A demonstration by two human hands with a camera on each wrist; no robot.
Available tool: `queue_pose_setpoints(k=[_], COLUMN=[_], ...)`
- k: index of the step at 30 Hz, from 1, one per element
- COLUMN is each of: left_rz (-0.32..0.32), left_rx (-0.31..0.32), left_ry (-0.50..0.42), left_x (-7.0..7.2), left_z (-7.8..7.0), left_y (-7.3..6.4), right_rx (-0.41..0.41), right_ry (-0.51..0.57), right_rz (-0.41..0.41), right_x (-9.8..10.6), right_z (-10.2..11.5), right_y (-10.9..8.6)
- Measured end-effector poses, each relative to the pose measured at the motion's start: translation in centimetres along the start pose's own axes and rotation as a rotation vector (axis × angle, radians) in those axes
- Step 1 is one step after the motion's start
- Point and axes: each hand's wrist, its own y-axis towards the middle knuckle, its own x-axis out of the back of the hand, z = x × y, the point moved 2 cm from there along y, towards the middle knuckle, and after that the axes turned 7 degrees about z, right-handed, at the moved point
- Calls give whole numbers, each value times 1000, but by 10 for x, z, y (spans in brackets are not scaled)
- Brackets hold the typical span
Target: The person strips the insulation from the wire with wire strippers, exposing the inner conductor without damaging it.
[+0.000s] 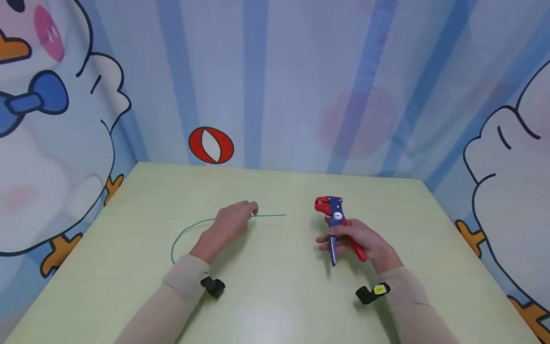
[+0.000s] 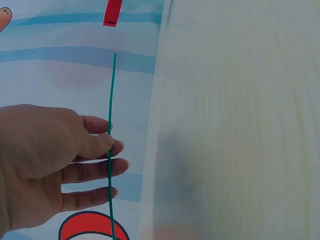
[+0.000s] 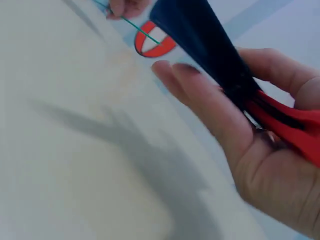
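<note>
My left hand (image 1: 232,220) pinches a thin green wire (image 2: 110,170) between thumb and fingertips. One straight end of the wire points right toward the tool, while the rest curves back to the left and down past my forearm. In my right hand (image 1: 361,239) I hold a red and blue wire stripper (image 1: 336,215), its head up and its two handles pointing down. The stripper's red nose faces left, apart from the wire end. In the right wrist view, the blue handle (image 3: 205,40) and red handle (image 3: 285,120) spread from each other, with fingers extended beside the blue one.
A pale yellow table (image 1: 275,296) lies under both hands. Behind it hangs a blue striped cloth (image 1: 288,86) with cartoon prints, which also runs along the left and right sides. Dark wrist cameras (image 1: 213,286) sit on both sleeves.
</note>
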Motion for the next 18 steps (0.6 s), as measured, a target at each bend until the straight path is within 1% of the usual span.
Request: queue_pose_setpoints(k=[1,3,5,7,10,12,14,18], left_rz=[-11,-27,-32,-33,-44,-55,-64,-70], left_rx=[-3,-20,-37,-45,-54,-58,-71,-99], left_ry=[3,3,-10,-27,-47,-53,-59,-73], left_x=[1,3,5,5,6,5,5,8], left_z=[1,2,2,1,-1,-1,-1,-5], left_y=[0,-1,-3,-4,-5,-5,-5,-5], right_rx=[16,33,44,44,33,7,-19,-40], right_ry=[38,76,84,97,137,154,143,93], right_rz=[33,89,124,134,122,101,75,31], right_x=[-3,-10,-16,-23,-33,-40,-47,-55], right_z=[-2,-7,-13,-17,-20,-20,-19,-17], right_y=[3,9,13,16,19,20,20,22])
